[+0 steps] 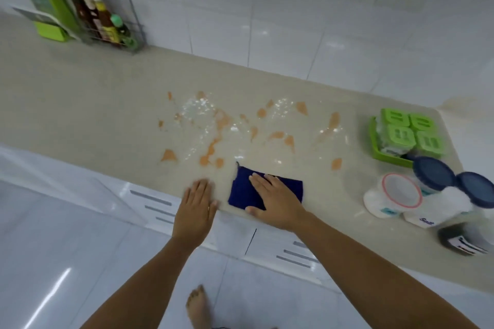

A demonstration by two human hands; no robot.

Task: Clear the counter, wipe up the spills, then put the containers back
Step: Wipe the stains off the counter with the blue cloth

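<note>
- Your right grip [272, 197], fingers straight, presses the blue cloth [240, 193] flat near the front edge of the table [80, 93].
- Your left grip [196, 205] rests spread beside it.
- Orange spills [222, 120] lie just beyond.

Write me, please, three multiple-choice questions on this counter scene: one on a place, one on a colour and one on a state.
1. Where do the containers stand?
A) at the counter's right end
B) on the floor
C) in a sink

2. What colour is the cloth?
A) green
B) dark blue
C) white

3. How is the right hand?
A) gripping a jar
B) flat on the cloth
C) raised in the air

Answers:
1 A, they cluster to the right of the orange spills.
2 B, navy shows around the hand.
3 B, straight fingers press the cloth.
</note>
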